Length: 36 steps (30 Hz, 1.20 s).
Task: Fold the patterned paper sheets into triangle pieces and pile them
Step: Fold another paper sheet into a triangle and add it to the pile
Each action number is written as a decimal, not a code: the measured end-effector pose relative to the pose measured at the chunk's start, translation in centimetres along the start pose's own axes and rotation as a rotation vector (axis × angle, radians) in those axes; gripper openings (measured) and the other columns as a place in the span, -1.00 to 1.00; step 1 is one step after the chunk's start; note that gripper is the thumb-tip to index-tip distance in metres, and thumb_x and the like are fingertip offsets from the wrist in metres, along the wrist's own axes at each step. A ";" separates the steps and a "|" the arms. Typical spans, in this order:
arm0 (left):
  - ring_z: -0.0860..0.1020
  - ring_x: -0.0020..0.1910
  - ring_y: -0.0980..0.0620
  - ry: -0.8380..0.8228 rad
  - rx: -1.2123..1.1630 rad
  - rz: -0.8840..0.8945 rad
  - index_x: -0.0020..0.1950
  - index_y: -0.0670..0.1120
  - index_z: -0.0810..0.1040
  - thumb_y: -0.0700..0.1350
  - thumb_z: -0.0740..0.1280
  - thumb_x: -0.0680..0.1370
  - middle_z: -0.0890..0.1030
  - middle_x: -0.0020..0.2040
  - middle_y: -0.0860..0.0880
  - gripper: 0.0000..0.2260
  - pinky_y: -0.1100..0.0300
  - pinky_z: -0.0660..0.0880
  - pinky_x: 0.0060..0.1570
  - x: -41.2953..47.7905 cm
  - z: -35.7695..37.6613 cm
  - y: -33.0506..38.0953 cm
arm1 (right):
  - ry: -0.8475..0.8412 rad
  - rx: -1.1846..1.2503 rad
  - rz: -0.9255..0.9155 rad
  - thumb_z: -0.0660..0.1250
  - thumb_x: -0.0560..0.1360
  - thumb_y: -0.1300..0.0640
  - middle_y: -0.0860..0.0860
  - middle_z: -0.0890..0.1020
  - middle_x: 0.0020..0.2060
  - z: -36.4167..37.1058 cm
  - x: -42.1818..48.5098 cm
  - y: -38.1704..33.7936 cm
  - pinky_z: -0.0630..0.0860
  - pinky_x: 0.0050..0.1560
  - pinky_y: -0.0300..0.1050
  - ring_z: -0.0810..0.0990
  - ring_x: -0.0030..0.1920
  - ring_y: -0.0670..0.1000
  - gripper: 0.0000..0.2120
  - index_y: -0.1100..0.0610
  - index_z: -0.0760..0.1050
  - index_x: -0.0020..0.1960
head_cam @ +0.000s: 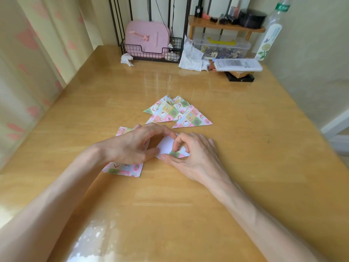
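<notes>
Pinching one patterned sheet [167,146] at its turned-over corner, the right hand [195,153] and the left hand [132,146], fingers curled on its other edge, probably align the fold, near the pile of triangle pieces [177,115] and beside the unfolded stack [124,168].

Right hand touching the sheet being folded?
Touching. Head view: the right hand pinches the patterned corner of the sheet between thumb and forefinger.
</notes>
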<state>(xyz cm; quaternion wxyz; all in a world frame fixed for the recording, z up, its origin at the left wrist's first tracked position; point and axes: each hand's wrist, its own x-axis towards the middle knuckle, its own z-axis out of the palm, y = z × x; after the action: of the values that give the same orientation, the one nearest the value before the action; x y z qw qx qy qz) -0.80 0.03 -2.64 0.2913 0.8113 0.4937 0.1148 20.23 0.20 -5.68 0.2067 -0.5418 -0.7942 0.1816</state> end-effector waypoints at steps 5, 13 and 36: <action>0.49 0.00 0.09 0.011 -0.031 -0.001 0.34 0.28 0.44 -0.14 0.36 0.61 0.50 0.28 0.34 -0.60 0.31 0.25 0.19 0.1 0.1 0.1 | 0.009 -0.020 -0.005 0.41 0.33 -0.46 -0.27 0.48 -0.17 0.2 0.0 0.0 0.30 0.09 -0.04 0.48 0.01 -0.09 -0.57 -0.15 0.42 -0.11; 0.47 0.12 0.12 0.019 -0.029 -0.017 0.34 0.28 0.45 -0.03 0.43 0.58 0.50 0.33 0.29 -0.61 0.14 0.31 0.28 -0.1 0.1 0.4 | 0.087 0.046 0.027 0.51 0.30 -0.38 -0.27 0.42 -0.19 -0.5 -0.3 1.7 0.30 0.13 -0.02 0.43 0.04 -0.09 -0.60 -0.14 0.50 -0.11; 0.37 0.32 0.21 0.222 0.032 0.089 0.19 0.32 0.57 0.35 0.38 0.46 0.50 0.22 0.30 -0.66 0.13 0.25 0.22 1.8 2.8 -0.4 | 0.109 -0.080 0.102 0.42 0.35 -0.44 -0.14 0.30 0.25 -1.1 -0.3 2.4 0.11 0.13 -0.14 0.22 0.31 -0.05 -0.34 -0.25 0.36 0.36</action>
<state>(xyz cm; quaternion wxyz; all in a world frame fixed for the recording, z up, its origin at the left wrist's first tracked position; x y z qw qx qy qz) 1.07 0.72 -5.30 0.2164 0.8192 0.4883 0.2087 22.80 0.79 -6.00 0.2184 -0.5983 -0.7598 0.1303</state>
